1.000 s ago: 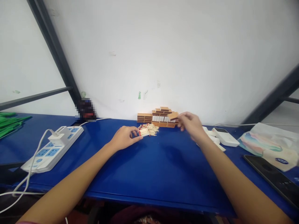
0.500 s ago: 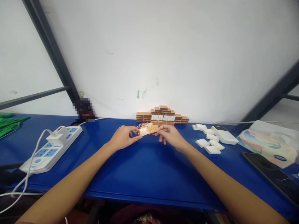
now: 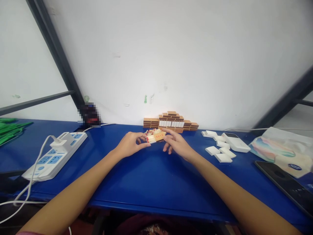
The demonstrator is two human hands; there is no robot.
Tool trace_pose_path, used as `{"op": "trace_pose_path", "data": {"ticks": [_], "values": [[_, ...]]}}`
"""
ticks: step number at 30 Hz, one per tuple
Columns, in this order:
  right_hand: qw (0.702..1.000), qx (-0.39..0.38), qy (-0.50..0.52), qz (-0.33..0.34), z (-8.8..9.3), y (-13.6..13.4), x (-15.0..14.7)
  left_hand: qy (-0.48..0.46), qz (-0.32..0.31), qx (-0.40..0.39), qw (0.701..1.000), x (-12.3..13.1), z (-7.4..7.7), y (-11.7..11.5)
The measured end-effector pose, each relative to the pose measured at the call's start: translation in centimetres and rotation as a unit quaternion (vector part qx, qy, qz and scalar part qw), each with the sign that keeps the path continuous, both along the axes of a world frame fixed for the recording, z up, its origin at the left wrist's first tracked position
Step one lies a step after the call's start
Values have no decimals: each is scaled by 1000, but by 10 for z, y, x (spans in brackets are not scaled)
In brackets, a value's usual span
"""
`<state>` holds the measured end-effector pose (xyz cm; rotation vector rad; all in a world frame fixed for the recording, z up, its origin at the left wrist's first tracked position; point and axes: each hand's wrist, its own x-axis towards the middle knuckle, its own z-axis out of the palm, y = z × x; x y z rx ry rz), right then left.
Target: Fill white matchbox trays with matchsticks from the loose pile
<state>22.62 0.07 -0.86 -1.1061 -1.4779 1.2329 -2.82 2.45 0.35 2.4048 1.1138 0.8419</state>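
Observation:
Between my two hands is a matchbox, its inner tray of red-tipped matches partly out on the left side. My left hand pinches the tray's left end between thumb and fingers. My right hand grips the sleeve at its right end. Loose matches lie in a heap just behind the box. Farther back, against the wall, matchboxes are stacked in a stepped pile, with a row of white pieces standing in its middle.
Several white trays or small boxes lie on the right, near a white device, a tissue pack and a phone. A power strip with white cables occupies the left. Green material lies far left on the blue table.
The tray has slid farther into the sleeve, so less of the matches shows. My hands have come slightly closer together. The stack and the other objects have stayed put.

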Motion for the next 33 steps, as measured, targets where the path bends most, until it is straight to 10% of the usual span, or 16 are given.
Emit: {"op": "trace_pose_path", "data": {"ticks": [7, 18, 27, 33], "values": [[989, -15, 7, 144, -7, -19, -25, -13, -11, 32, 999, 6, -2, -10], [984, -21, 37, 176, 2, -29, -31, -7, -60, 96, 994, 3, -10, -4], [1000, 0, 17, 4, 2, -26, -33, -65, -1, 32, 997, 12, -7, -9], [1000, 0, 21, 17, 6, -27, -33, -158, -8, -73, 985, 15, -9, -6]]}}
